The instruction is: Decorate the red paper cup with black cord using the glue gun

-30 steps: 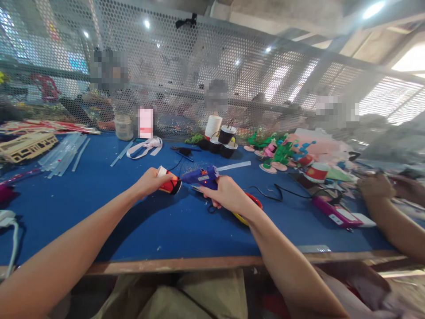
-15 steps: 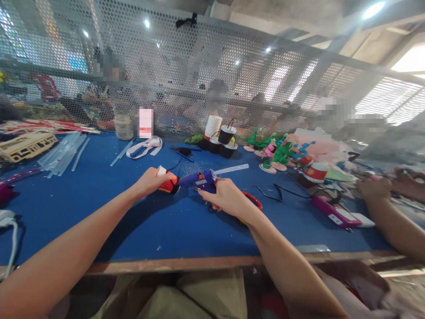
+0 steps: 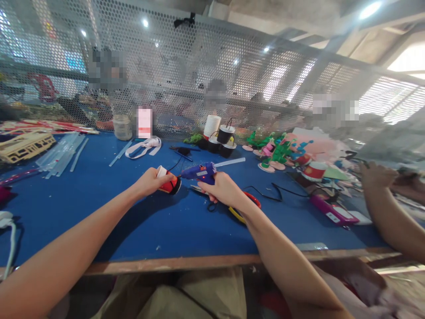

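My left hand (image 3: 151, 180) is closed round a small red paper cup (image 3: 170, 184) with a white rim and a black band, tipped on its side just above the table. My right hand (image 3: 224, 185) grips a blue hot glue gun (image 3: 199, 171), a clear glue stick jutting from its back end. The gun's nozzle points left, close by the cup; whether it touches is too small to tell. Under my right hand and wrist lie scissors (image 3: 251, 198) with red and yellow handles, partly covered.
Loose glue sticks (image 3: 61, 155) lie at left. Along the back stand a plastic jar (image 3: 122, 127), stacked white cups (image 3: 211, 126), black cups (image 3: 226, 134) and green craft figures (image 3: 281, 153). A purple power strip (image 3: 332, 209) sits at right, near another person's arm (image 3: 381, 199).
My right hand has raised the glue gun slightly, levelling it. More of the scissors shows beneath. The cup has turned a little in my left hand.
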Demonstrator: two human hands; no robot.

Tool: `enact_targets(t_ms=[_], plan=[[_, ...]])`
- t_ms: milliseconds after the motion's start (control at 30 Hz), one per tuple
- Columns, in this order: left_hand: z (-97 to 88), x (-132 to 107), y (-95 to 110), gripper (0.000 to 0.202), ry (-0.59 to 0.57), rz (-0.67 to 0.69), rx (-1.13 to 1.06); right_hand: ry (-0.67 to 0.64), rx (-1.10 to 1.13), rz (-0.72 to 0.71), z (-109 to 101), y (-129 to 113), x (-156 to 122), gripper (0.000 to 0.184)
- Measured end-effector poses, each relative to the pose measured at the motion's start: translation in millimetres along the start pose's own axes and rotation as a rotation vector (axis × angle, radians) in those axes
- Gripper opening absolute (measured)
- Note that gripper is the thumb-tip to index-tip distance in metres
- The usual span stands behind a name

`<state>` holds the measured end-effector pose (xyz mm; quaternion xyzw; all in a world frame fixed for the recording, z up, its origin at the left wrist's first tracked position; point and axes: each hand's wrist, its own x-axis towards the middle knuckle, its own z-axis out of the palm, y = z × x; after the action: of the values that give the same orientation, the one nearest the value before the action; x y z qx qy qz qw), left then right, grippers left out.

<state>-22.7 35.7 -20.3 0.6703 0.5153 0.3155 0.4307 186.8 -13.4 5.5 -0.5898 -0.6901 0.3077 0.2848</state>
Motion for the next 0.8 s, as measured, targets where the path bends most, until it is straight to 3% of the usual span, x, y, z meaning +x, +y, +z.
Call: enact_targets(t_ms=[800], plan=[[-1.1, -2.7, 3.5, 0.035, -0.008, 0.055, 0.059, -0.035, 0.045, -0.006, -4.7, -4.3, -3.3, 0.019]])
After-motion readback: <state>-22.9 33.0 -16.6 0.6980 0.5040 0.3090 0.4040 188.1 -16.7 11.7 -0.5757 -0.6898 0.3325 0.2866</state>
